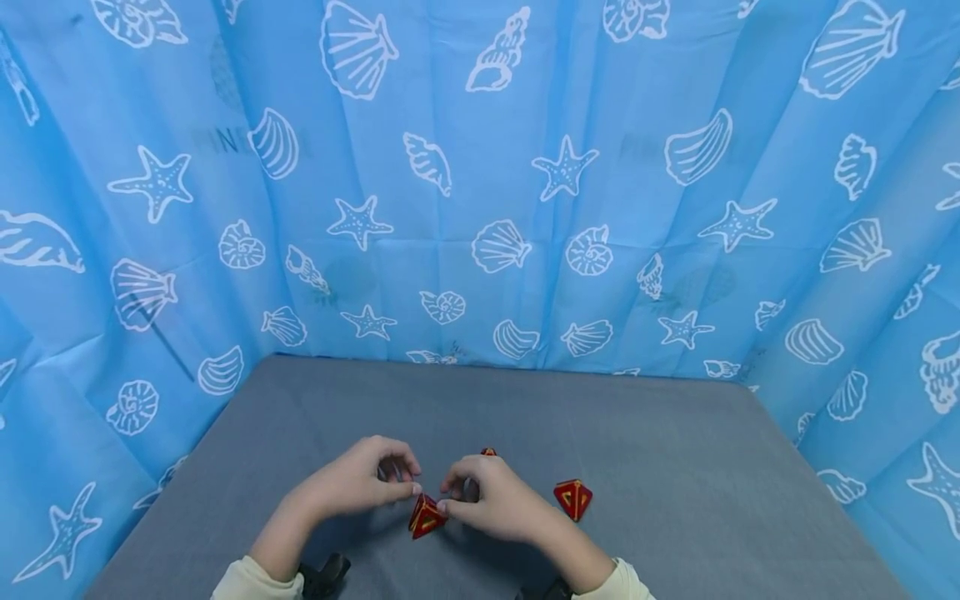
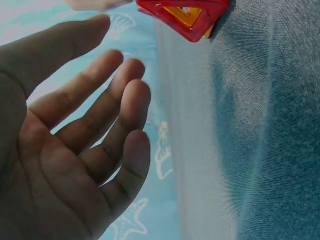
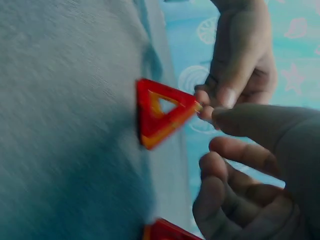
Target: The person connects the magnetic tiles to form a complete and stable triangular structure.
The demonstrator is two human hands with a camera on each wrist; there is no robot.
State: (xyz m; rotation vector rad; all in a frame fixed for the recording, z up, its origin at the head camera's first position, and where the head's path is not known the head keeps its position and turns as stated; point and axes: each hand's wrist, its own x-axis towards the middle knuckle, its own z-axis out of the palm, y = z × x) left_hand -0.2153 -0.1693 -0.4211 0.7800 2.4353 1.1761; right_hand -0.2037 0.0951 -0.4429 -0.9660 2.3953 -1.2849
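A small red and yellow pyramid of triangular frames (image 1: 427, 518) stands on the grey cloth between both hands. My left hand (image 1: 358, 481) is just left of it, thumb near its top. In the left wrist view the left fingers are relaxed and apart, holding nothing, with the pyramid's red edge (image 2: 192, 34) beyond the thumb. My right hand (image 1: 498, 497) is on the other side, thumb at the pyramid's upper right and fingers loosely bent. In the right wrist view both hands' fingertips are by the pyramid's tip (image 3: 145, 111); whether they touch it is unclear.
Another red and yellow pyramid (image 1: 573, 499) sits to the right of my right hand. A further red piece (image 1: 488, 452) shows partly behind that hand. A grey cloth covers the table (image 1: 675, 467), and a blue shell-patterned curtain (image 1: 480, 275) surrounds its back and sides.
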